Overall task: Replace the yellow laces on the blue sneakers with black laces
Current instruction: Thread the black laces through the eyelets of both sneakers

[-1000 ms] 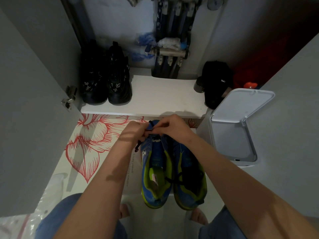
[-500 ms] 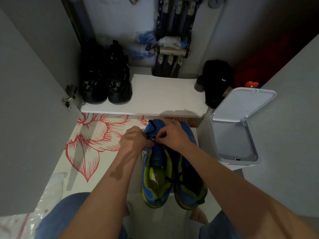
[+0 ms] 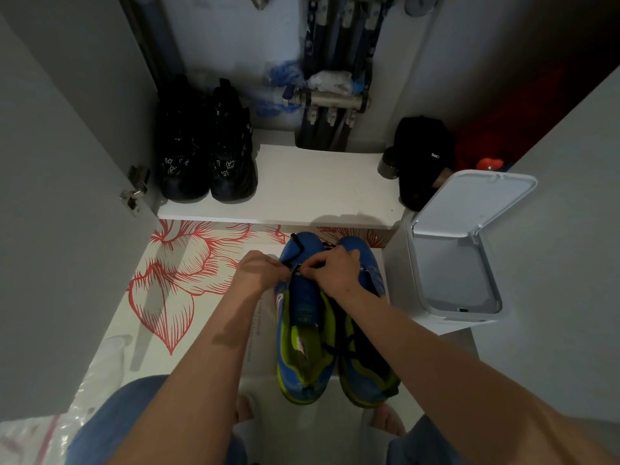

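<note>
- Sliding back off the toe, left grip (image 3: 260, 270) and right grip (image 3: 335, 273) pinch a thin black lace (image 3: 296, 246) on one blue-and-lime sneaker (image 3: 303, 298).
- Threading seems barely begun.

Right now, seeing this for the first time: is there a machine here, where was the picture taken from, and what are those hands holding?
There is no robot: a person works with two bare hands. The picture comes from a camera worn on the person's head, looking down, so the arms reach in from below. On a sheet printed with red flowers lie two blue sneakers, toes pointing away. The left hand and right hand meet near the toe of the sneaker on the person's left, and both appear to pinch a black lace there. Behind, a white shelf carries black shoes; a white bin, lid up, stands to the right.
</note>
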`<state>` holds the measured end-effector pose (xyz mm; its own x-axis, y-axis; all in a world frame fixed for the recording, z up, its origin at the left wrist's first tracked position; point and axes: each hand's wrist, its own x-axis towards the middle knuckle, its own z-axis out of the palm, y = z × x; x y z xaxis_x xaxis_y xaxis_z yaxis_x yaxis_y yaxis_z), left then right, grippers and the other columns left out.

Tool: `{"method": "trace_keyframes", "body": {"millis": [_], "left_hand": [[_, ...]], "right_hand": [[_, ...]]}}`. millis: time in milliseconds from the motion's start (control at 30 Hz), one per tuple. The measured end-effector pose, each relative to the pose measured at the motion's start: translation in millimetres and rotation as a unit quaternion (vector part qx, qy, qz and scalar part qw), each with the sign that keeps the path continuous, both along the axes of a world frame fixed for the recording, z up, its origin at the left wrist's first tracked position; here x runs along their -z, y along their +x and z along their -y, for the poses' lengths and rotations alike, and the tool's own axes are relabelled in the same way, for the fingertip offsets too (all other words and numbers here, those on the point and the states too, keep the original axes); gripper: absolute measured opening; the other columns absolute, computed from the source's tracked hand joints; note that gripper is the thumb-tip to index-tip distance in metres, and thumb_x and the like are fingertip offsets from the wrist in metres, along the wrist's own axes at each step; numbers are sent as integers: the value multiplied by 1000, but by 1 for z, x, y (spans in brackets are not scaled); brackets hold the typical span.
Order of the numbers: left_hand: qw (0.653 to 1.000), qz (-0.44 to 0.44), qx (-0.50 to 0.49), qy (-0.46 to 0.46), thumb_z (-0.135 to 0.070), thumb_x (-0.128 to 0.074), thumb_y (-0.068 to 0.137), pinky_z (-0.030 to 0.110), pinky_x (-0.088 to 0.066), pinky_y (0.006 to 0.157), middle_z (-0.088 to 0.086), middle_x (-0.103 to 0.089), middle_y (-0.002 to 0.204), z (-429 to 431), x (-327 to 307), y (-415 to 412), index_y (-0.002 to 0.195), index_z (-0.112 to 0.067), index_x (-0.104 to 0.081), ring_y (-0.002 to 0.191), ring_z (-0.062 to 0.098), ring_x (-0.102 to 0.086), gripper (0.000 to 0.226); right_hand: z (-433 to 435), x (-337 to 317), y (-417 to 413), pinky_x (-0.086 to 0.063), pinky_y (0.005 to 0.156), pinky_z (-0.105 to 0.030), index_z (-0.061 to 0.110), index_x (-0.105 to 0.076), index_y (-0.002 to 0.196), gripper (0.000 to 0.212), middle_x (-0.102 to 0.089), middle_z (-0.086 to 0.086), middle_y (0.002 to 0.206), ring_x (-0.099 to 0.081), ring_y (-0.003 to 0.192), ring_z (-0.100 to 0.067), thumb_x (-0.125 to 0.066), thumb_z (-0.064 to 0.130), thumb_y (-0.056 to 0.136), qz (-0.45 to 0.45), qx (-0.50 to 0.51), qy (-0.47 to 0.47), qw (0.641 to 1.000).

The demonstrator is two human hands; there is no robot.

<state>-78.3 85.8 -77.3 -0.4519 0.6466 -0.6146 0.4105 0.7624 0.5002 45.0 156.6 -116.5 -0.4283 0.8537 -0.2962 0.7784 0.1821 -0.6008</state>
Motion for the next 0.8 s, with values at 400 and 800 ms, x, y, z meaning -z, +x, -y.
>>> {"method": "trace_keyframes", "body": {"millis": [400,800], "left_hand": [[1000,-14,-9,-12,-17,-62,85,25,-39,61,14,-57,90,-3,4,-1,100,3,-68,80,20,-50,26],[999,-12,-16,29,-15,-62,85,21,-36,53,13,-57,87,0,7,-1,102,3,-70,78,20,-51,26]], "right_hand": [[2,-12,-2,-27,81,-30,24,-76,93,18,-58,-8,111,-33,111,-32,-66,34,83,86,-98,32,991],[4,-4,-1,-12,66,-28,30,-76,85,7,-68,-1,99,-40,109,-27,-71,29,80,5,-17,12,1000]]}}
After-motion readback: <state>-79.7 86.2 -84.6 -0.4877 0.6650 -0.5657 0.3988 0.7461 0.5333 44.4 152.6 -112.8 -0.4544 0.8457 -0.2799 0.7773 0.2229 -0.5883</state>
